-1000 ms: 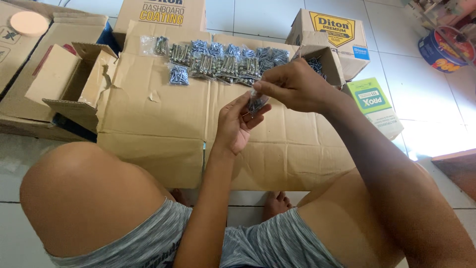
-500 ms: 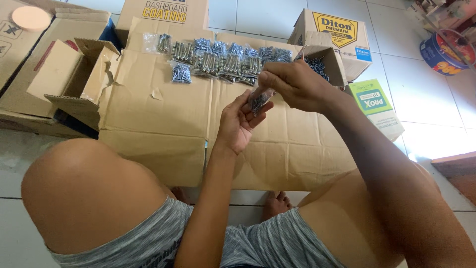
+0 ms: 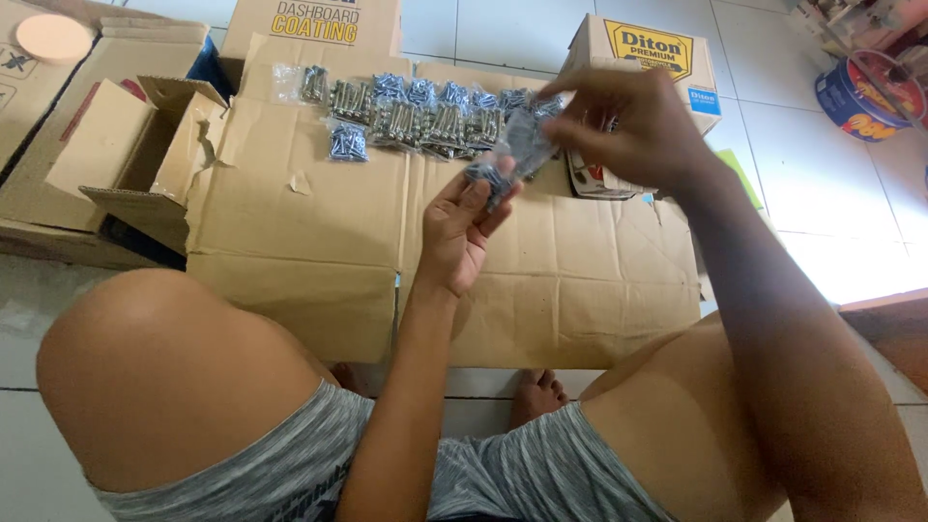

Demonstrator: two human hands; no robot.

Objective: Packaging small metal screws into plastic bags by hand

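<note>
Bag: small clear bag of screws (image 3: 512, 159), held in the air above the flattened cardboard (image 3: 319, 232).
Hands: left hand (image 3: 464, 227) cups its lower end; right hand (image 3: 628, 126) pinches the top.
Risk: thin plastic could slip or split, scattering screws.
Nearby: row of filled bags (image 3: 416, 111) could be knocked.

The person wears grey heathered shorts (image 3: 290, 474), the cloth streaked with fine lighter and darker lines, and a patch of dark lettering shows on the leg nearest the left knee (image 3: 164, 367). The hems end well above both knees. Both arms are bare, with no sleeves, and neither the left hand (image 3: 464, 227) nor the right hand (image 3: 633, 126) shows a glove, ring or watch. Beside the shorts' hems, one bare foot (image 3: 536, 394) shows without a shoe or sock.
</note>
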